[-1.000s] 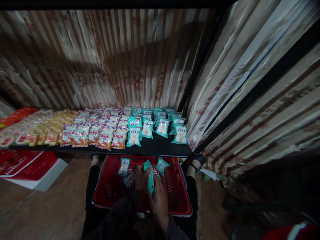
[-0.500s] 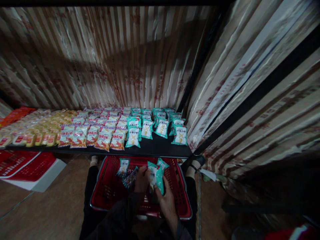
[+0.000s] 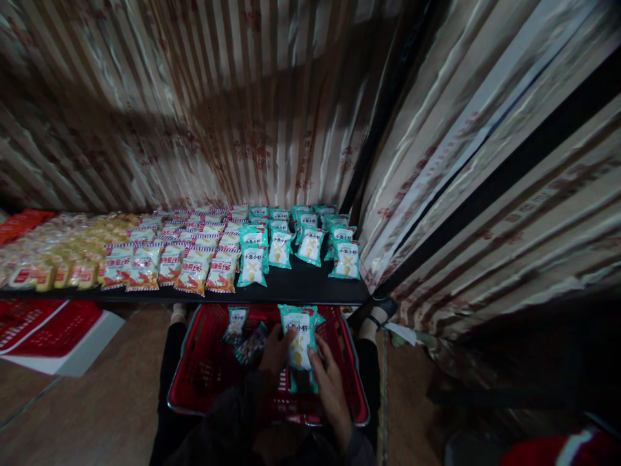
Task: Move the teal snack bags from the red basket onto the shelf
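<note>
Between my two hands a teal-and-white snack bag (image 3: 299,340) is held upright, its printed front facing me, above the red basket (image 3: 198,388). My left hand (image 3: 277,349) pinches its left edge. On its right edge rest the thumb and fingers of my right hand (image 3: 330,378). More teal packaging shows behind and below the held bag. At the basket's far left lie a small teal-topped bag (image 3: 236,323) and a darker, shiny packet (image 3: 251,344). The inside of the basket beneath my hands is partly hidden.
Ahead runs a black shelf (image 3: 291,291) carrying rows of teal snack bags (image 3: 347,260), red-and-white snack bags (image 3: 193,268) and yellowish packaged snacks (image 3: 77,272). A black post (image 3: 466,175) and striped curtain stand at right. A red-and-white box (image 3: 58,336) sits below left.
The teal bag has been turned from a slant to face me squarely, and both hands now grip its sides. The view has shifted slightly.
</note>
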`<state>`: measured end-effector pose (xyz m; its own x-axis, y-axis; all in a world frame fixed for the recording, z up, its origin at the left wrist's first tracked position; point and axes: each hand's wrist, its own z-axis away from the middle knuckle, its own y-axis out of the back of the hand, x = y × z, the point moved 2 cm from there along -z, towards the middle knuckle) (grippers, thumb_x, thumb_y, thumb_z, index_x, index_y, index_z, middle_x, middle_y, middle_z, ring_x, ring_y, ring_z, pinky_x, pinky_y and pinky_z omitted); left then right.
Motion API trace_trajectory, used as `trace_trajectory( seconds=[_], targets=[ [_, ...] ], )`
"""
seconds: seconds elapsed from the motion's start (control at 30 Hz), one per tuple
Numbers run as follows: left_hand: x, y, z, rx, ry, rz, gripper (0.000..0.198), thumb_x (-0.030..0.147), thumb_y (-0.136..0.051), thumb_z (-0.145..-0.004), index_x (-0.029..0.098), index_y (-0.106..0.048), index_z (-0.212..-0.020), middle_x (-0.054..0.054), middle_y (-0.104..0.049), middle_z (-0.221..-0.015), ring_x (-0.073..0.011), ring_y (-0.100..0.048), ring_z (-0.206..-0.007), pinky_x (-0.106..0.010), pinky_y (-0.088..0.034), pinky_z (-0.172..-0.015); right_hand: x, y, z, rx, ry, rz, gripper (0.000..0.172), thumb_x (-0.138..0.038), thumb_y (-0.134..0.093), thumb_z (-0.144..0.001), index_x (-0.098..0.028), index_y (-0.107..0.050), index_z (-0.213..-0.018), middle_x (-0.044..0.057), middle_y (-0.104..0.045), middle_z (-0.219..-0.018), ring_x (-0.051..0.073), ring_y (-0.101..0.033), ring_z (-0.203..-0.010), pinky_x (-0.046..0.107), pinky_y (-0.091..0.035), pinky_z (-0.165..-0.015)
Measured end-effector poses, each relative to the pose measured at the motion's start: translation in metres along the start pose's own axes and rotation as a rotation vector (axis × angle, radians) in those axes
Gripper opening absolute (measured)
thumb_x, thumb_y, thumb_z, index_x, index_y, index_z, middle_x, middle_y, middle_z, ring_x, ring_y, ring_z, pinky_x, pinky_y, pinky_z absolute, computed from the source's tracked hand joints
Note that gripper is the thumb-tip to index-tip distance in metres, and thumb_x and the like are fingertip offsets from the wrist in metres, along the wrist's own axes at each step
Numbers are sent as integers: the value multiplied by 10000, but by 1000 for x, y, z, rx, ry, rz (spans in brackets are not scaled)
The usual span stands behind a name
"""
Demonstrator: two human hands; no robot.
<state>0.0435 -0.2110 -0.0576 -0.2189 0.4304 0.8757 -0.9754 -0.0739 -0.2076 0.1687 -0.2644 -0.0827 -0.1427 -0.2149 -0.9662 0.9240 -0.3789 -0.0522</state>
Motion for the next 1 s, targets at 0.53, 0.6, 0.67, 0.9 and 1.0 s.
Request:
trace_trajectory(
  seconds=[0.53, 0.6, 0.67, 0.9, 1.0],
  targets=[
    [22, -20, -11, 122, -104, 39, 553, 629, -709, -619, 152, -654, -894, -81, -708, -838, -194, -652, -764, -274, -502, -668, -1, 0, -7, 13, -72, -102, 765, -624, -742, -601, -162, -631, -1199, -27, -585, -576, 124, -532, -537, 211, -437, -486],
    [21, -22, -16, 122, -111, 61, 571, 641, -710, -610, 150, -655, -896, -78, -704, -840, -187, -650, -761, -270, -501, -660, -1, 0, -9, 23, -72, -118, 796, -614, -757, -585, -153, -616, -1218, -61, -506, -502, 91, -439, -453, 197, -369, -422],
    [21, -24, -22, 110, -125, 60, 585, 654, -706, -602, 149, -656, -893, -74, -701, -831, -182, -642, -751, -270, -499, -648, 1, 0, -12, 28, -79, -133, 826, -608, -763, -579, -146, -596, -1243, -75, -474, -476, 78, -391, -417, 195, -337, -395],
    [25, -29, -28, 134, -170, 19, 560, 636, -718, -581, 148, -655, -849, -59, -678, -780, -176, -617, -715, -277, -488, -642, 2, 1, -22, 84, -91, -128, 831, -611, -768, -549, -137, -623, -1215, 3, -663, -618, 155, -582, -536, 243, -470, -496],
    [27, -31, -28, 137, -179, 24, 534, 611, -715, -602, 144, -651, -853, -56, -674, -775, -182, -615, -718, -283, -491, -647, -6, -2, -23, 110, -73, -150, 817, -605, -771, -529, -130, -642, -1180, 36, -712, -709, 176, -623, -581, 265, -507, -536]
  ],
)
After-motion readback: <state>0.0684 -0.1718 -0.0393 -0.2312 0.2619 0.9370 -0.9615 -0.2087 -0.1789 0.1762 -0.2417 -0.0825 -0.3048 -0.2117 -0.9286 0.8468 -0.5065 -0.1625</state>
